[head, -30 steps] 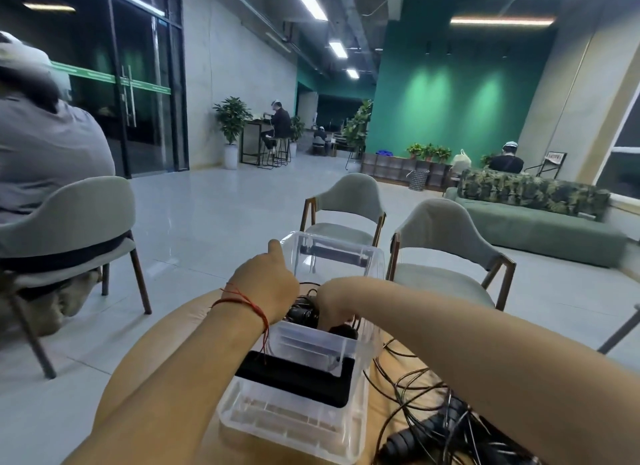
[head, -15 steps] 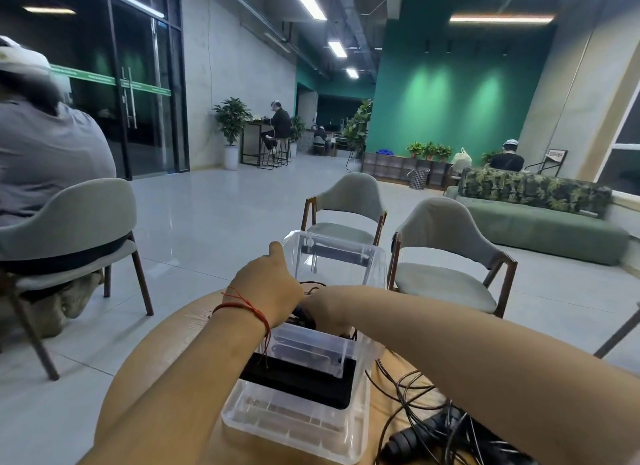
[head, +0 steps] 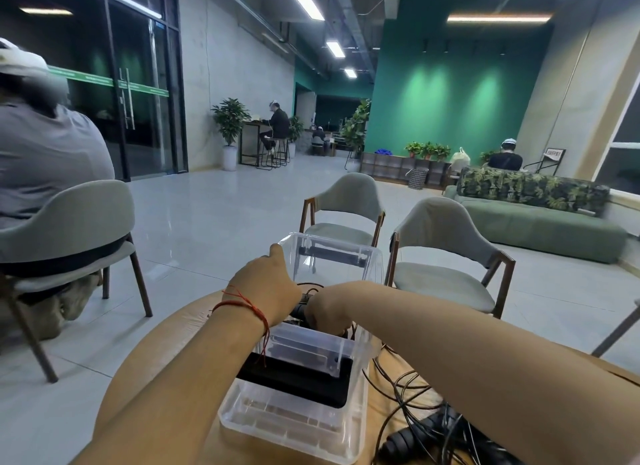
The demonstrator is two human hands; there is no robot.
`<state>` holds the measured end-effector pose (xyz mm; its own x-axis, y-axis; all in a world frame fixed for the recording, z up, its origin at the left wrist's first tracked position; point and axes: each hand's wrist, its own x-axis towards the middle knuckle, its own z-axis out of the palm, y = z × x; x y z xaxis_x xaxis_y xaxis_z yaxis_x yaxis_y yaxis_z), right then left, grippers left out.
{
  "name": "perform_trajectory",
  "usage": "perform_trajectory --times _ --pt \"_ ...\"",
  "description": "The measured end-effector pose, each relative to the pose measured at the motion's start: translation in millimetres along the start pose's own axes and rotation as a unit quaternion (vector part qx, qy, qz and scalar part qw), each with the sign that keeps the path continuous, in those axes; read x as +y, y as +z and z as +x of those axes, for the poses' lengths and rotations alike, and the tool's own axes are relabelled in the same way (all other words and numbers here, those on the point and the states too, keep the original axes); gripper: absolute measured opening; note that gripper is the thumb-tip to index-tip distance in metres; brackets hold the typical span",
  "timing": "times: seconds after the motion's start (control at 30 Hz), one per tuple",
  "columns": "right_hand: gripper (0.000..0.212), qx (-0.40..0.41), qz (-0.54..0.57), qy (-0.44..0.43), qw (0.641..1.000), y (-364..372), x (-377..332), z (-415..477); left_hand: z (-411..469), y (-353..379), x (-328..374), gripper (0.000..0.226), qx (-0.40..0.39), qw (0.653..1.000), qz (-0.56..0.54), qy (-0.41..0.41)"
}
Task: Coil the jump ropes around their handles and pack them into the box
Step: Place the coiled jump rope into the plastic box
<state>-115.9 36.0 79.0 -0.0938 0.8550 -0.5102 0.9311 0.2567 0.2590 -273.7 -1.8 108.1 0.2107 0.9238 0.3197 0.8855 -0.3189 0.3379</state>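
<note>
Hands meet inside clear plastic box (head: 294, 428): our R hand (head: 329, 314) grips black jump-rope handle (head: 300, 311); L hand (head: 266, 291) fingers hidden, can't tell grip.

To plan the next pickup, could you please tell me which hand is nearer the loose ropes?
Right. The right hand is in the box, beside the ropes; the left hand is farther left.

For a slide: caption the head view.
Left hand and right hand meet over a jump rope in the clear plastic box.
</note>
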Motion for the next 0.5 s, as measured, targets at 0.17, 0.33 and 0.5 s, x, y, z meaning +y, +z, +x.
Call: perform_trajectory --times 0.17,0.33,0.5 --pt "0.024 0.007 0.043 0.037 0.998 6.1 -1.2 8.6 -0.1 -2.9 3.4 0.051 -0.002 1.0 0.016 0.008" --pt "0.041 -0.061 0.239 0.111 0.963 17.1 0.5 25.0 -0.9 -4.1 4.1 0.052 -0.006 1.0 0.011 0.011" --pt "0.049 -0.033 0.281 0.115 0.952 12.0 -13.6 17.3 -1.9 -3.0 1.5 0.052 -0.007 1.0 0.013 0.015"
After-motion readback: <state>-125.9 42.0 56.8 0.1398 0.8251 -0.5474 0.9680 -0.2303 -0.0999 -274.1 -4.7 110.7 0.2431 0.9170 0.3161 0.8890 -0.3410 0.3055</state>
